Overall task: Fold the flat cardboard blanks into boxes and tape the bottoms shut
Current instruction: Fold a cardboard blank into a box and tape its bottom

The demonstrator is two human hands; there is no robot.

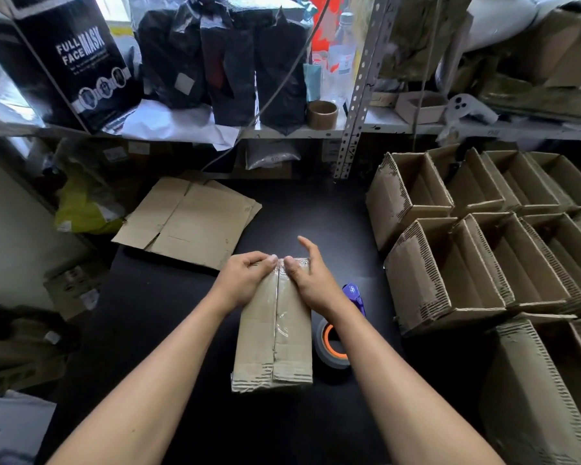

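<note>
A folded cardboard box point(271, 340) stands bottom-up in the middle of the black table, with a strip of clear tape along its centre seam. My left hand point(245, 276) grips the box's far left corner, its fingers curled over the edge and its thumb on the tape end. My right hand point(311, 278) lies on the far right part of the box, thumb pressing the tape near the seam, fingers straight and pointing away over the far edge. A tape roll point(329, 344) with an orange core lies right of the box, beside a purple cutter point(354, 294).
Flat cardboard blanks point(188, 219) lie at the table's far left. Several finished open boxes point(483, 256) are stacked along the right side. A metal shelf point(282, 132) with black bags and a mask carton runs across the back. The black table point(168, 330) shows around the box.
</note>
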